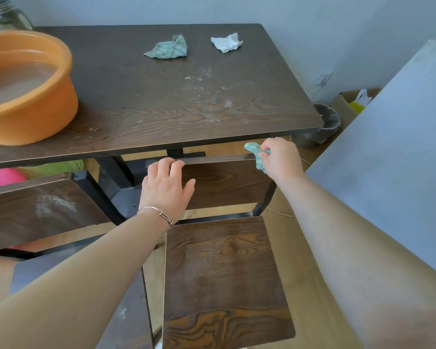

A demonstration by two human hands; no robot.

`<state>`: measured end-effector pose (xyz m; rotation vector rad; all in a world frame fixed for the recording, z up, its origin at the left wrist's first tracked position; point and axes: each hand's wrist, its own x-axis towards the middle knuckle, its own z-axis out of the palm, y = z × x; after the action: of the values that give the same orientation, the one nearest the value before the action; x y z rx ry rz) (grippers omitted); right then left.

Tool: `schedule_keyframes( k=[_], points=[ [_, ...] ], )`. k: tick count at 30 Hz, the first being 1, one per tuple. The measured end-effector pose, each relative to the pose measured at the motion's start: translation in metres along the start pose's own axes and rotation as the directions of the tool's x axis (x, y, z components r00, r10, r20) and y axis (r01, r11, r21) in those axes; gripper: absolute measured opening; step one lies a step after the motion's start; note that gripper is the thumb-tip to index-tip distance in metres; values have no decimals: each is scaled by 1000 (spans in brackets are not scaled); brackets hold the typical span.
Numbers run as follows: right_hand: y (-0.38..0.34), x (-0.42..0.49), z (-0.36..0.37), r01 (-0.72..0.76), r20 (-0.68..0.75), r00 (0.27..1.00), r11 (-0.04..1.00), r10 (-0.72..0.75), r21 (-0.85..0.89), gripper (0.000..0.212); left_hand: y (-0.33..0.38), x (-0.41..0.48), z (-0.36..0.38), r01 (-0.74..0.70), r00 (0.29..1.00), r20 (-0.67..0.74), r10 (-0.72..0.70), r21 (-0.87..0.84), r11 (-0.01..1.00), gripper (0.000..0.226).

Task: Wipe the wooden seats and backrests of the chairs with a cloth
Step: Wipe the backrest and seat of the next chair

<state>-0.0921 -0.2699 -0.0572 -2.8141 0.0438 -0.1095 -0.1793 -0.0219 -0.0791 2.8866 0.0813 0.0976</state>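
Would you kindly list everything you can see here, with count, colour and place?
table: one, dark brown, ahead
basin: one, orange, holding cloudy water, table's left end
spare cloth: one, green, table's far side
crumpled paper: one, white, right of the spare cloth
jar: one, clear, behind the basin
near chair: one, dark wood, straight ahead, backrest toward the table
left chair: one, dark wood, smeared seat, left of it
bin: one, grey, floor past the table's right end
cardboard box: one, brown, beside the bin
wiping cloth: one, green, at the backrest's top right corner
left hand: grips the backrest's top edge
right hand: holds the wiping cloth
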Motion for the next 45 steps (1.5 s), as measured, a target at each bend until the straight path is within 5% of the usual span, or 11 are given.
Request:
schedule_keyframes(
  k=[5, 9, 15, 23, 32, 38, 45],
  points=[
    [58, 11, -29, -139, -5, 990, 990, 139, -21, 27, 18, 3, -1, 15, 999, -35, -14, 22, 1000, 50],
    [87, 10, -34, -267, -45, 958, 940, 282, 213, 26, 2, 6, -6, 92, 992, -85, -90, 21, 996, 50],
    [58, 0, -6, -223, -30, 968, 910, 249, 350, 21, -24, 1, -7, 148, 986, -82, -144, 37, 988, 51],
    [-64, -24, 51, 80, -114, 992, 942, -45, 325, 20, -59, -20, -5, 159, 987, -22, -158, 65, 985, 53],
    [-181, -49, 109, 393, -226, 917, 850, -330, 352, 12, -108, -48, -2, 178, 984, 18, -178, 22, 984, 52],
    [-166, -70, 132, 529, -270, 844, 805, -464, 269, 17, -137, -57, 10, 163, 985, 52, -162, -5, 987, 52],
    [-126, -100, 203, 467, -12, 884, 883, -467, 45, 29, -157, -62, 47, 117, 988, 104, -114, -31, 993, 52]
  ],
)
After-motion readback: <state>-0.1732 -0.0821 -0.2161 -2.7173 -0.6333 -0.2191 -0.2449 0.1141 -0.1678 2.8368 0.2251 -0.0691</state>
